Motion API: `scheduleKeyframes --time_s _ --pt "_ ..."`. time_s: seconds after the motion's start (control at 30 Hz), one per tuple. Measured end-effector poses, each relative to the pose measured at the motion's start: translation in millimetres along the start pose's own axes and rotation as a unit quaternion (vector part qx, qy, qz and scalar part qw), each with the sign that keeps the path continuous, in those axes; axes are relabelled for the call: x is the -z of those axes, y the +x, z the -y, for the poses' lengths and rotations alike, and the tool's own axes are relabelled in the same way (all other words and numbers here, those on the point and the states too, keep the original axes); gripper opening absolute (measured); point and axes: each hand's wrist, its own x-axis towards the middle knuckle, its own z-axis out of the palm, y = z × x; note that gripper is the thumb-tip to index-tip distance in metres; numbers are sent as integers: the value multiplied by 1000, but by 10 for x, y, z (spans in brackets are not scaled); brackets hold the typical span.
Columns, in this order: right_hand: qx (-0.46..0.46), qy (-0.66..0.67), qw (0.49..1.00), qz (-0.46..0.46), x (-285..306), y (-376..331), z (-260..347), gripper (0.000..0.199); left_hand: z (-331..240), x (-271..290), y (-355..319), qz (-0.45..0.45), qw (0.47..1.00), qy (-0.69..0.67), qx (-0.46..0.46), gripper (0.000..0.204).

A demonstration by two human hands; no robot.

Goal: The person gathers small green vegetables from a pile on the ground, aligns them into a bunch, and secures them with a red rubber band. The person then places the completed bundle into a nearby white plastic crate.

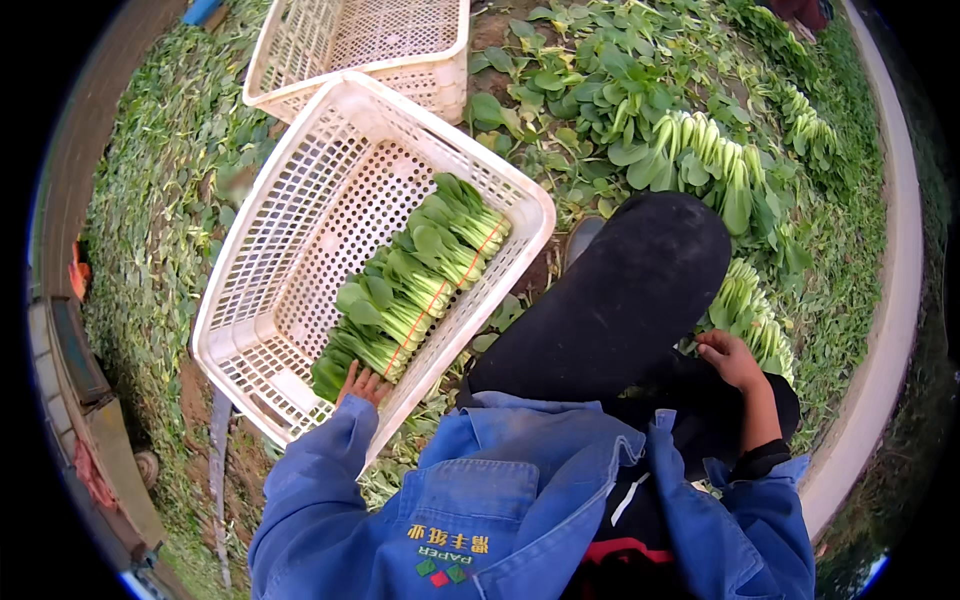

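Bunches of green leafy vegetables with pale stalks, like bok choy (415,285), lie in a row along the near side of a white perforated plastic crate (300,190). Thin orange-red bands cross their stalks. My left hand (364,384) rests at the near end of this row, fingers apart against the last bunch. Beside my bent knee, my right hand (730,360) is at a heap of loose bok choy (745,310) on the ground. Its fingers are curled together near a bit of green; what is between them is too small to make out.
A second white crate (440,85) stands behind the first. More bok choy (700,150) lies in rows beyond my knee, with another pile (810,125) farther right. Cut leaves cover the ground. A pale concrete edge (895,330) curves along the right.
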Motion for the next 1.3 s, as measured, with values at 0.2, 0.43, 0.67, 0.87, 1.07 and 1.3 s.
scheduleKeyframes --time_s 0.2,0.43,0.67,0.87,1.07,1.3 --pt "19 -139 989 -41 389 385 -281 24 2 1178 138 -11 936 -328 128 33" --pt "-83 42 963 -253 201 1722 -1297 24 -1213 4917 1491 -512 712 -454 -160 20" --pt "-253 49 885 -388 483 3048 -1152 37 -2726 5647 2966 -113 773 -491 -385 43" --pt "-178 108 894 -397 634 2951 -1375 37 -2959 5172 3745 -59 853 -461 -237 58" --pt "227 459 858 19 712 1739 -443 36 -3063 4988 4027 -165 801 -565 -110 80" --pt "-81 92 919 -376 131 3280 -1179 49 -3078 4957 4021 -52 722 -688 -47 31"
